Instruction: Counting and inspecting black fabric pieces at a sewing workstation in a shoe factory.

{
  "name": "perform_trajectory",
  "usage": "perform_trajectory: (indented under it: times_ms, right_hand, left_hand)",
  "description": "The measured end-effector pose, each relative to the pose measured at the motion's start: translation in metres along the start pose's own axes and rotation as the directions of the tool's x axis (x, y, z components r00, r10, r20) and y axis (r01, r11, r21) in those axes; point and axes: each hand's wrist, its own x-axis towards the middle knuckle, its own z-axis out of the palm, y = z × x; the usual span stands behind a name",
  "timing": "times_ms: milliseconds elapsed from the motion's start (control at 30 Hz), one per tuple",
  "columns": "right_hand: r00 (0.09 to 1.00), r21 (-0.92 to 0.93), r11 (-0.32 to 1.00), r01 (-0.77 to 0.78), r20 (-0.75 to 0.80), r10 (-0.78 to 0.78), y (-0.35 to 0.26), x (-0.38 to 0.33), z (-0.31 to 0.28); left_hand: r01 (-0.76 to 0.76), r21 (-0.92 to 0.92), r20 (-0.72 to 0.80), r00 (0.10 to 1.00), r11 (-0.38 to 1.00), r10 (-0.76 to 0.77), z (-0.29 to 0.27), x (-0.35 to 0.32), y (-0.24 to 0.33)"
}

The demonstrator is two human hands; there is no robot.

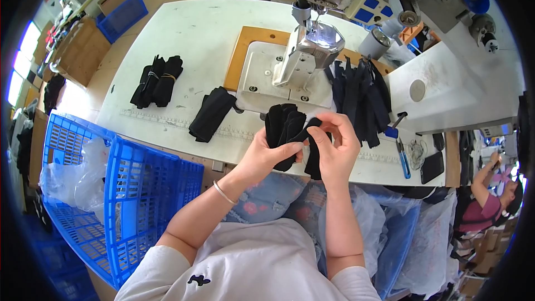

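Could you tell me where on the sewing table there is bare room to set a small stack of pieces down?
The widest bare patch is the far left of the white table, behind the tied black bundle. A narrower strip lies between that bundle and the loose black stack. It is crowded around the sewing machine and the hanging black strips.

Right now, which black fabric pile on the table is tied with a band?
The far-left bundle, with a light band around its middle; the loose stack beside the sewing machine has none.
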Motion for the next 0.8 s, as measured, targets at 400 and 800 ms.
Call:
perform_trajectory:
  times_ms: [400,800]
  right_hand:
    - [0.993,-0.054,0.998,0.015,0.115,-0.008,0.005,0.002,-0.005]
    - [0.993,0.05,0.991,0.122,-0.006,-0.121,0.011,-0.006,-0.002]
  left_hand:
    - [0.104,-0.179,0.026,0.995,0.978,-0.101,-0.005,-0.002,0.004]
    - [0.122,-0.262,0.039,0.993,0.957,-0.115,-0.012,-0.001,0.0]
